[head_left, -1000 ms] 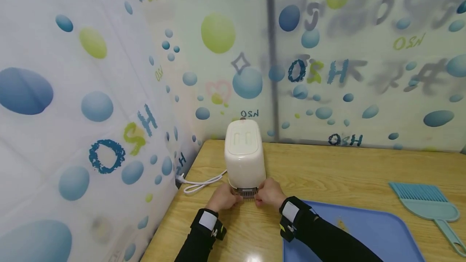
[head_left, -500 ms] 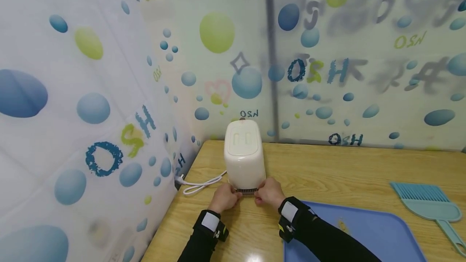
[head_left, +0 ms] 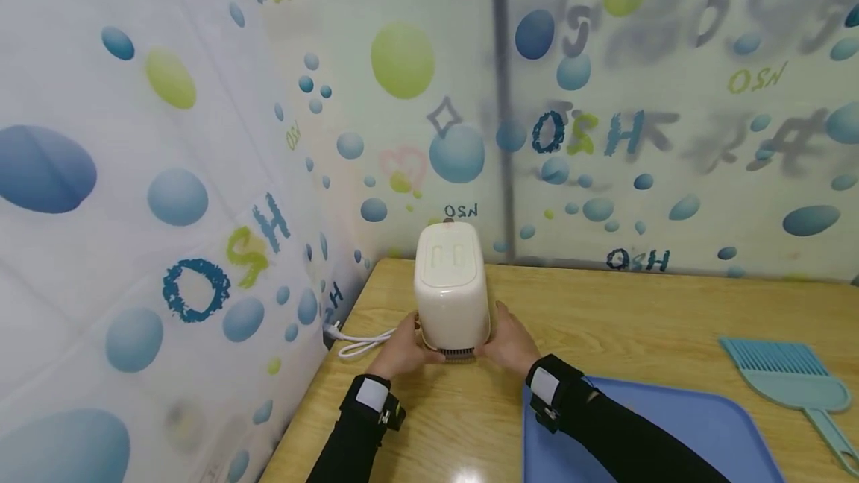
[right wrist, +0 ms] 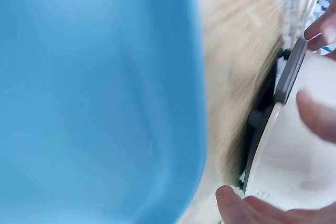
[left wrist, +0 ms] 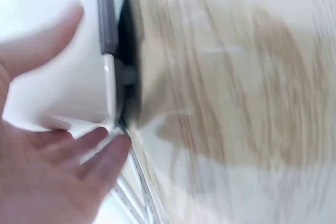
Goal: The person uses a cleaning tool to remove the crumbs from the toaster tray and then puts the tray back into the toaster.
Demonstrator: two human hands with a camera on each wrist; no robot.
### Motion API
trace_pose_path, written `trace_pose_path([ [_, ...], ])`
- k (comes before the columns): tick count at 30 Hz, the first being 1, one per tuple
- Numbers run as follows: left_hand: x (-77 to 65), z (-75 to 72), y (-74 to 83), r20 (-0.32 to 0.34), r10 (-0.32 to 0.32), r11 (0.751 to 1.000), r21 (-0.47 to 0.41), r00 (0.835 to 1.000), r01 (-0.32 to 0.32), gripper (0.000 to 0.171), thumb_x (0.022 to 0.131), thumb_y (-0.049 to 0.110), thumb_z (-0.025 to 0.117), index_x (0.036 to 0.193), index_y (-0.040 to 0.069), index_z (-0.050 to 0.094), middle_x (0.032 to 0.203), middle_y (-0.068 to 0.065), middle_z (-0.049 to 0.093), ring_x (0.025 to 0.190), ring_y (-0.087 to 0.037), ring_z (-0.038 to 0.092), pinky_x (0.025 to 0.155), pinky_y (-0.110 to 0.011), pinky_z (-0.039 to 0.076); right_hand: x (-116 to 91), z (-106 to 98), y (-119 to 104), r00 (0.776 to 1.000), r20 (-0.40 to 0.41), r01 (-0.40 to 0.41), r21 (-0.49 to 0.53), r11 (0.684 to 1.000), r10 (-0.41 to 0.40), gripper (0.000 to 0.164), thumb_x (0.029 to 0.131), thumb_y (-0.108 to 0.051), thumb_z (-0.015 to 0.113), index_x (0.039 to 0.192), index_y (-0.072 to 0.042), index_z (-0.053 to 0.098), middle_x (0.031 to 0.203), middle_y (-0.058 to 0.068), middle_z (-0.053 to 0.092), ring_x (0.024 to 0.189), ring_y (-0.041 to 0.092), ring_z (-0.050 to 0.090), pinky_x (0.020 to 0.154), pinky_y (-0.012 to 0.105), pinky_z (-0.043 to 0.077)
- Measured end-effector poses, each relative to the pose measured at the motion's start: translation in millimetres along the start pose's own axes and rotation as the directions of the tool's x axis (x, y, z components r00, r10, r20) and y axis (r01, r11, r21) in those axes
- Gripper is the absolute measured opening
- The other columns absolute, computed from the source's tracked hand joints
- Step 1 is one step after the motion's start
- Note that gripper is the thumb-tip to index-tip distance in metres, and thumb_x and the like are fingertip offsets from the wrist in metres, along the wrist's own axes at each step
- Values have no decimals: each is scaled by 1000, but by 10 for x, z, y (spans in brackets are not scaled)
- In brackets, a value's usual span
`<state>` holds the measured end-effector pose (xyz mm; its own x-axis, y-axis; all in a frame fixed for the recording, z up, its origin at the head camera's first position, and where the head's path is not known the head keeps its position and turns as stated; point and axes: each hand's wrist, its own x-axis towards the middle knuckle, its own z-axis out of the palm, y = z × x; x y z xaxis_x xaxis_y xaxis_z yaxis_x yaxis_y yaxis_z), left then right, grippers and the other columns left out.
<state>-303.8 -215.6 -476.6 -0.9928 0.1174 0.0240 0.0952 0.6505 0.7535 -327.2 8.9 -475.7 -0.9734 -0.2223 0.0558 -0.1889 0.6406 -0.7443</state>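
Note:
A cream-white toaster [head_left: 450, 319] stands on the wooden table, its top slots facing up. My left hand [head_left: 400, 350] cups its left front corner, fingers along the side and thumb across the front. Around the right front corner my right hand [head_left: 511, 343] holds it the same way. Between the two thumbs a grey crumb tray [head_left: 458, 355] shows at the toaster's bottom front edge. In the left wrist view the tray's grey bar [left wrist: 107, 19] lies close against the body, above a dark base. The fingers' far parts are hidden behind the toaster's sides.
A white power cord [head_left: 365, 341] with its plug lies coiled left of the toaster. A blue tray [head_left: 644, 431] lies under the right forearm. A teal dustpan-shaped scoop with comb teeth [head_left: 785, 382] rests at the far right. Patterned curtains [head_left: 403, 133] hang behind and to the left.
The crumb tray has slid inward beneath the toaster, with less of it sticking out. Both hands have then let go of its ends and spread outward around the toaster's sides.

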Motion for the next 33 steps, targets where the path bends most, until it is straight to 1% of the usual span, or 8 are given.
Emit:
trace_pose_path([
  [3, 36, -33, -43, 84, 72, 996, -53, 994, -67, 114, 74, 16, 94, 160, 8, 20, 157, -21, 35, 144, -40, 36, 114, -58, 33, 42, -3, 19, 996, 56, 73, 31, 997, -75, 109, 68, -5, 94, 151, 6, 25, 144, 31, 49, 131, 47, 49, 109, 60, 39],
  [5, 63, -36, -61, 111, 99, 993, -71, 989, -92, 122, 72, 15, 95, 162, 11, 13, 160, -20, 31, 145, -40, 33, 115, -58, 31, 59, -16, 23, 990, 94, 97, 50, 994, -102, 116, 66, -6, 96, 153, 4, 20, 148, 30, 45, 134, 47, 47, 111, 60, 36],
  [9, 89, -29, -81, 127, 71, 993, -103, 989, -58, 128, 70, 13, 96, 161, 8, 6, 161, -23, 26, 146, -42, 31, 117, -57, 28, 85, -29, 17, 984, 141, 98, 56, 994, -105, 122, 66, -6, 96, 155, 2, 13, 150, 30, 43, 136, 46, 45, 112, 60, 34],
  [14, 121, 14, -118, 95, 49, 997, -66, 994, -43, 127, 66, 11, 97, 159, 6, 11, 154, -25, 38, 140, -39, 41, 116, -54, 31, 120, 52, 80, 987, 111, 114, -5, 993, -113, 123, 64, -4, 96, 154, 4, 12, 137, 32, 54, 124, 44, 57, 106, 56, 43],
  [18, 150, 53, -132, 43, 67, 998, -11, 997, -66, 118, 66, 7, 96, 155, 2, 19, 147, -24, 48, 133, -37, 49, 114, -51, 35, 133, 117, 107, 989, 79, 129, -45, 991, -125, 119, 65, -3, 95, 153, 7, 14, 124, 32, 62, 112, 41, 64, 100, 55, 48],
  [23, 140, 82, -108, 8, 53, 998, 39, 999, -53, 104, 71, 6, 94, 151, -2, 27, 141, -26, 53, 129, -37, 53, 110, -51, 40, 122, 130, 86, 993, 53, 110, -79, 991, -106, 108, 68, -4, 91, 149, 12, 20, 114, 33, 65, 105, 42, 66, 94, 54, 51],
  [31, 159, 111, -132, -14, 47, 998, 51, 999, -46, 100, 72, 8, 93, 149, -2, 31, 140, -25, 54, 128, -36, 54, 109, -50, 42, 124, 157, 48, 997, 8, 77, -72, 994, -77, 95, 67, -1, 89, 143, 10, 32, 111, 30, 67, 102, 41, 67, 91, 54, 52],
  [33, 153, 121, -136, -27, 46, 998, 51, 999, -44, 98, 71, 6, 93, 148, -3, 32, 139, -25, 54, 128, -36, 54, 109, -51, 41, 117, 181, 28, 998, -10, 67, -68, 995, -67, 87, 67, 1, 87, 137, 12, 38, 109, 30, 67, 101, 41, 67, 90, 53, 52],
])
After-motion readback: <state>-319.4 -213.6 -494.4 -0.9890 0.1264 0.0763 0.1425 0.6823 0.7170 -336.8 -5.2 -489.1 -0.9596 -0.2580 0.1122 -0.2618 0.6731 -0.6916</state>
